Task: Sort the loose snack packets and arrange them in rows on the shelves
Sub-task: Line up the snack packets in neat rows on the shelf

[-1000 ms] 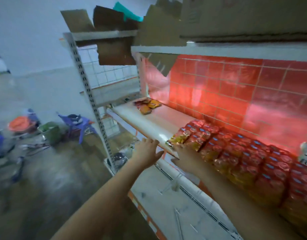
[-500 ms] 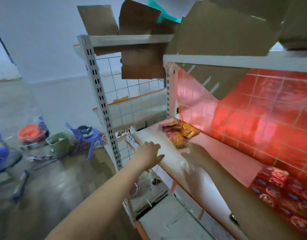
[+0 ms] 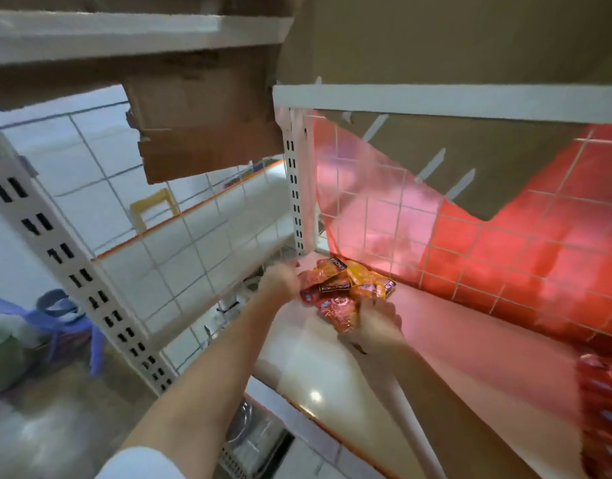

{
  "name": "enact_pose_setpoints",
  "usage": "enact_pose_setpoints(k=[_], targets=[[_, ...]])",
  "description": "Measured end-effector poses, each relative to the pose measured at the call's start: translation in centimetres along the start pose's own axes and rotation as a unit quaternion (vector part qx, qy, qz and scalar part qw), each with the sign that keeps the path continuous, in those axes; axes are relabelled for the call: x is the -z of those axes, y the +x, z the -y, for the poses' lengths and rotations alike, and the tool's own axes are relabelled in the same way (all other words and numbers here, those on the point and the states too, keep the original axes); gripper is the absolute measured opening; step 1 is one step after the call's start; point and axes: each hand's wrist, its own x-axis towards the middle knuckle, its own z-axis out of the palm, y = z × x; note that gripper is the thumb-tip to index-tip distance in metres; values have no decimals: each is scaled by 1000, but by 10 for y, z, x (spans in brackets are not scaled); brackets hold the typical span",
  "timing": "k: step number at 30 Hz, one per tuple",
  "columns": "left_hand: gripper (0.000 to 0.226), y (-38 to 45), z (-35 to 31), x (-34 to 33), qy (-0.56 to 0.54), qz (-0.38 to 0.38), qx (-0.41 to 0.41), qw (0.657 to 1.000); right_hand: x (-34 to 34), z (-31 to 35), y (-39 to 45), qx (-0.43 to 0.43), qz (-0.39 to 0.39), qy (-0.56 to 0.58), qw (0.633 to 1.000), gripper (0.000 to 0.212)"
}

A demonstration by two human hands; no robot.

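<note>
A small pile of loose snack packets [image 3: 352, 281], red and orange-yellow, lies at the far left end of the white shelf [image 3: 318, 378], against the corner post. My right hand [image 3: 377, 328] is at the pile's near side, its thumb and fingers curled on a red packet [image 3: 333, 311]. My left hand [image 3: 280, 283] is at the pile's left edge and touches it. It is blurred, so its fingers are unclear. Rows of red packets [image 3: 603, 395] stand at the shelf's right end.
A cardboard flap [image 3: 477, 160] hangs from the upper shelf [image 3: 435, 100] over the red wire-grid back panel [image 3: 525, 257]. The slotted corner post [image 3: 295, 188] stands just behind the pile. A blue stool [image 3: 66, 323] sits on the floor at the left.
The view has swung left along the shelf. Both hands moved from the arranged rows to the loose pile, and my right hand has taken hold of a red packet.
</note>
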Motion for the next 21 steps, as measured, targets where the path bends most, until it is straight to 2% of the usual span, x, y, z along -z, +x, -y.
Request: enact_pose_setpoints(k=[4, 8, 11, 15, 19, 21], targets=[[55, 41, 13, -10, -74, 87, -5, 993, -2, 0, 4, -68, 24, 11, 997, 80], [43, 51, 31, -18, -158, 124, -18, 979, -4, 2, -3, -110, 1, 90, 990, 73], [31, 42, 38, -19, -291, 114, -15, 950, -3, 4, -16, -125, -4, 188, 974, 53], [25, 28, 43, -6, -371, 63, -64, 924, -5, 4, -34, -145, -85, 380, 910, 27], [28, 10, 37, 5, -402, 115, -110, 902, -6, 1, -46, -153, -125, 524, 829, 21], [30, 1, 28, 7, -420, 134, -117, 890, -3, -3, -51, -149, -132, 544, 815, 24]])
